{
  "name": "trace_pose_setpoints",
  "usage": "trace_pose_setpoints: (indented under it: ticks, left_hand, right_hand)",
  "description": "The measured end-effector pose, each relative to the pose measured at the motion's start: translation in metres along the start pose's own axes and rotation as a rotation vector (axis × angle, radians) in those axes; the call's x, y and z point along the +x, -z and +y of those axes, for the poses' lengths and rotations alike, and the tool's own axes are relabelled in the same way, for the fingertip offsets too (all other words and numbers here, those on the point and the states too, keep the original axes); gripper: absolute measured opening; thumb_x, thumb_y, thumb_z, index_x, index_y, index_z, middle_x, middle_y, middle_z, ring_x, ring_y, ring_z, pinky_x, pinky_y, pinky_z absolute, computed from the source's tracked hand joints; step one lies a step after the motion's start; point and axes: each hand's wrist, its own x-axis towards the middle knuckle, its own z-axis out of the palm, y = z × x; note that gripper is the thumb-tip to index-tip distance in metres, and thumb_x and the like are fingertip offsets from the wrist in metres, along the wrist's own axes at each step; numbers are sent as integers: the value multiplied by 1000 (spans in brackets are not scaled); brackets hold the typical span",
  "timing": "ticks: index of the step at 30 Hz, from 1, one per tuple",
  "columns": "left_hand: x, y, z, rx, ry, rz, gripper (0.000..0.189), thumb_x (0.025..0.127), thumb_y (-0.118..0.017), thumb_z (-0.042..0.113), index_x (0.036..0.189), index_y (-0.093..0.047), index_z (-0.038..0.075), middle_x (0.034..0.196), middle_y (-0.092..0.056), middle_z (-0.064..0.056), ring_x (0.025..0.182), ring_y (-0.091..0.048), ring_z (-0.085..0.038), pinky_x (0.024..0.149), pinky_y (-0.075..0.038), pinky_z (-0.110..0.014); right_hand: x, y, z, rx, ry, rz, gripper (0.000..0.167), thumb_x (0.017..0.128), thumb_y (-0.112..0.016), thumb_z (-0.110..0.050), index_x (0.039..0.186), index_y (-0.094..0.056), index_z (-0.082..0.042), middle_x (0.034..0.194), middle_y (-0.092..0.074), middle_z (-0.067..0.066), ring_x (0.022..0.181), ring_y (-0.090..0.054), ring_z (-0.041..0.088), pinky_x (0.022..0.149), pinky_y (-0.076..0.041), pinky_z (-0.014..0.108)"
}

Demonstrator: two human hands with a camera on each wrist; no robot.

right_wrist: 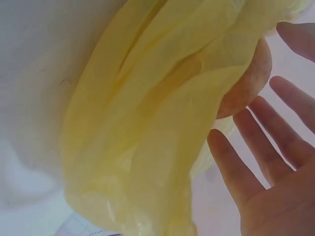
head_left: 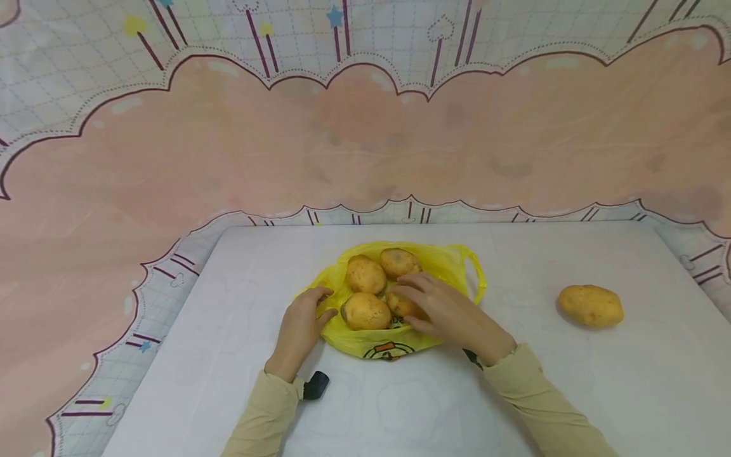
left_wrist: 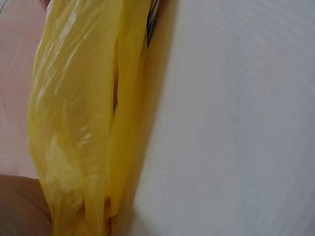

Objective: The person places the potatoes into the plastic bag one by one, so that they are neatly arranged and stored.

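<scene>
A yellow plastic bag (head_left: 354,343) lies spread on the table with its mouth up. Inside it sit several potatoes (head_left: 366,311), grouped close together. At the bag's left side, my left hand (head_left: 299,327) holds the edge between thumb and fingers; in the left wrist view the yellow plastic (left_wrist: 78,113) hangs in folds and hides most of that hand. My right hand (head_left: 448,312) reaches over the bag from the right, its fingers over the nearest-right potato. The right wrist view shows those fingers (right_wrist: 261,147) extended and spread, fingertips right at a potato (right_wrist: 248,83).
A single potato (head_left: 591,306) lies on the white table (head_left: 571,381) well to the right of the bag. The bag's handle loop (head_left: 478,279) sticks out on its right. Behind the table hangs a patterned pink cloth (head_left: 365,146).
</scene>
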Motion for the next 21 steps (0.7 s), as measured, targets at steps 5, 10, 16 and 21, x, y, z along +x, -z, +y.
trace_pose_setpoints:
  ticks: [5,10,16,21]
  left_hand:
    - [0,1,0,1,0,-2,36,84,-79,12,118,-67,3,113,-69,-13,104,-65,-29,90,-54,-44]
    - [0,1,1,4,-1,-3,36,85,-78,12,117,-67,3,112,-69,-13,103,-65,-29,90,-54,-44]
    - [-1,0,1,-1,-6,-1,36,85,-78,11,118,-67,3,113,-69,-13,103,-65,-29,90,-55,-44]
    - [-1,-1,0,-6,-6,1,37,84,-79,11,118,-67,3,113,-69,-13,104,-65,-29,90,-55,-44]
  right_hand:
    - [-4,4,1,-3,6,24,46,87,-78,-19,128,-63,-5,131,-59,11,121,-57,28,103,-50,41]
    - [-9,7,2,-11,3,34,45,86,-79,-20,126,-64,-5,127,-61,10,118,-58,26,100,-52,40]
    - [-17,9,6,-25,9,51,42,85,-79,-17,123,-65,-7,124,-61,8,115,-60,24,97,-53,38]
    - [-22,12,9,-33,33,81,40,85,-78,-15,122,-64,-7,123,-62,8,114,-60,25,95,-54,38]
